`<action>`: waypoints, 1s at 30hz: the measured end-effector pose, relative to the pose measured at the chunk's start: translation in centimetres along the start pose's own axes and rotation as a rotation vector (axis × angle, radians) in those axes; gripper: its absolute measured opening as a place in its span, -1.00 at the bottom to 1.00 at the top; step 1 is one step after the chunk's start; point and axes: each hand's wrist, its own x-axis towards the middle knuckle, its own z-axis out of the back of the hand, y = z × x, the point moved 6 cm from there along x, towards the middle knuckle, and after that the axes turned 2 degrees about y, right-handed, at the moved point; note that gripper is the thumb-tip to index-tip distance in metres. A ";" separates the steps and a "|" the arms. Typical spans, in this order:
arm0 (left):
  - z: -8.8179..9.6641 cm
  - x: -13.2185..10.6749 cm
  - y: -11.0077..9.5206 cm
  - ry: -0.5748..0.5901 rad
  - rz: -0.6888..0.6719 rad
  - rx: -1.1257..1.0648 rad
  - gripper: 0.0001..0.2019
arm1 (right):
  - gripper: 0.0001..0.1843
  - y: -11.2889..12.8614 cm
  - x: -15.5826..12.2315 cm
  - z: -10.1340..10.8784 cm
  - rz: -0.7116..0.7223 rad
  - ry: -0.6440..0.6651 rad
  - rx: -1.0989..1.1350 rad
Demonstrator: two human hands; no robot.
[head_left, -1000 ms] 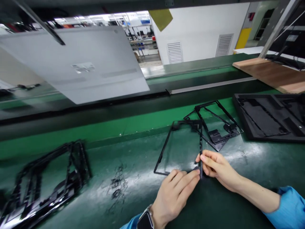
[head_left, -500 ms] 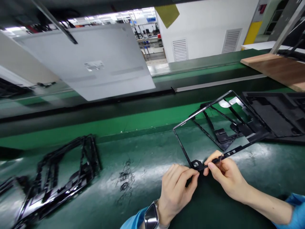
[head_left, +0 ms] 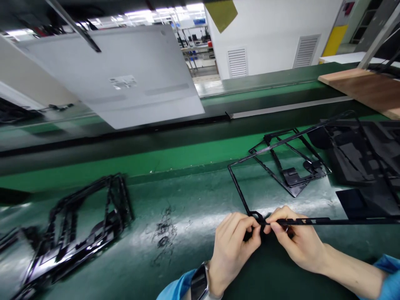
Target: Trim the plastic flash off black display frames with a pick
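A thin black plastic frame [head_left: 240, 189] is held tilted above the green bench at the right. My left hand [head_left: 236, 246] pinches its near left corner between thumb and fingertips, beside a small loop-shaped part of that corner. Just to the right, my right hand [head_left: 296, 239] is closed on the near edge of the same frame, thumb and forefinger pressed together. A tiny shiny bit shows between the right fingers, too small to name. The fingertips of both hands almost meet. Behind the held frame lie more black frames [head_left: 293, 189] on the bench.
A pile of black frames [head_left: 90, 233] lies at the left. Thin black scraps [head_left: 164, 235] are scattered on the green bench [head_left: 193, 183] near the middle. Dark panels [head_left: 353, 162] lie at the right. A pale board [head_left: 131, 104] stands behind, and a wooden board [head_left: 359, 87] sits back right.
The held frame has swung round, its right end now nearer me and extending further right. Both hands stay at the same corner, still pinching.
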 end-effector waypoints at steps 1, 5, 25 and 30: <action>-0.1 0.0 0.0 0.013 -0.004 0.016 -0.85 | -0.88 0.1 0.1 0.0 0.018 0.007 -0.005; -0.1 0.1 0.1 0.037 -0.021 0.052 -0.86 | -0.86 0.1 0.1 -0.1 0.034 0.031 -0.012; 0.2 0.2 0.4 -0.023 0.026 0.048 -0.82 | -0.71 -1.1 -0.1 0.3 -0.150 0.017 0.100; 0.5 0.2 0.7 -0.060 0.046 0.025 -0.82 | -0.64 -1.2 0.2 0.8 -0.193 -0.024 0.135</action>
